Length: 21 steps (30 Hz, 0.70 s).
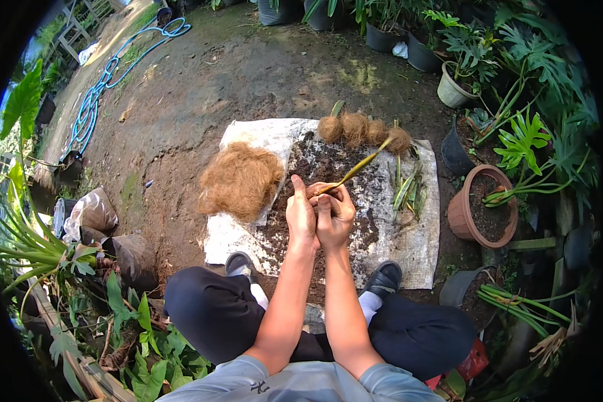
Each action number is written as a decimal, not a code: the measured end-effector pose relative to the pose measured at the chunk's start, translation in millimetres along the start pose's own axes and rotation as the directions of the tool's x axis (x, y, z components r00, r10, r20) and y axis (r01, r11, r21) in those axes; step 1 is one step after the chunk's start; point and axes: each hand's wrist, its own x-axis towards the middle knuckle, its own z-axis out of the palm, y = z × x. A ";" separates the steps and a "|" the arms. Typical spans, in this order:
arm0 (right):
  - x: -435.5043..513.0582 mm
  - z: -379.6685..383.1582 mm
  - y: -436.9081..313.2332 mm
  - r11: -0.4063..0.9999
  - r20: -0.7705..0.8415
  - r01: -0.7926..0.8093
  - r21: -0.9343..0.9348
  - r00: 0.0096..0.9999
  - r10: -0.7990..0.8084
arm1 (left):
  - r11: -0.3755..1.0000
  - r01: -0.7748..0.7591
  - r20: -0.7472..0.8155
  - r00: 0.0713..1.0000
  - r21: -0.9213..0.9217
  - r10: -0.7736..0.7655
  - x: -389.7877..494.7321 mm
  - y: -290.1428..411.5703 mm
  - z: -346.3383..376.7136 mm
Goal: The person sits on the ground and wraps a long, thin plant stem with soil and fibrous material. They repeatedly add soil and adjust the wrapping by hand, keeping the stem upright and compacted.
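My left hand (301, 217) and my right hand (337, 216) are cupped together above a white woven sack (417, 261) on the ground. A narrow yellow-green plant leaf (359, 167) sticks out beyond my fingers, its base pressed between both hands. Whatever surrounds that base is mostly hidden by my palms. Dark loose soil (326, 168) is strewn over the sack under my hands. Left of them lies a loose heap of brown coconut fibre (242, 181). Along the sack's far edge sit several fibre-wrapped balls (354, 129), and cut green leaves (409, 188) lie to the right.
A terracotta-coloured pot (462, 213) and a white pot (451, 89) stand among leafy plants on the right. Far left, a blue hose (91, 100) lies loosely coiled. Plastic grow bags (133, 259) are near my left knee. My dark shoes (384, 279) rest at the sack's near edge.
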 end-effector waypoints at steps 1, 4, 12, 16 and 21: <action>-0.1 -0.1 -0.5 1.000 0.030 -0.024 -0.014 0.999 0.024 | 1.000 0.017 -0.025 1.000 0.002 -0.016 1.0 1.5 -0.8; 2.4 -2.0 -1.6 0.991 0.154 -0.134 0.031 0.980 0.128 | 0.997 0.071 -0.102 0.992 0.007 -0.070 -0.7 7.5 -3.3; 0.3 -6.9 13.3 0.990 0.150 -0.134 0.034 0.980 0.127 | 0.911 0.277 0.161 0.958 -0.305 -0.238 3.5 10.0 -16.1; -3.8 -6.6 18.7 0.997 0.057 -0.034 -0.065 0.998 0.038 | 0.927 0.228 0.129 0.972 -0.297 -0.198 7.9 -2.5 -17.9; 1.9 -11.1 13.4 0.994 0.144 -0.106 -0.004 0.984 0.105 | 0.863 0.289 0.226 0.951 -0.415 -0.210 7.2 6.1 -17.5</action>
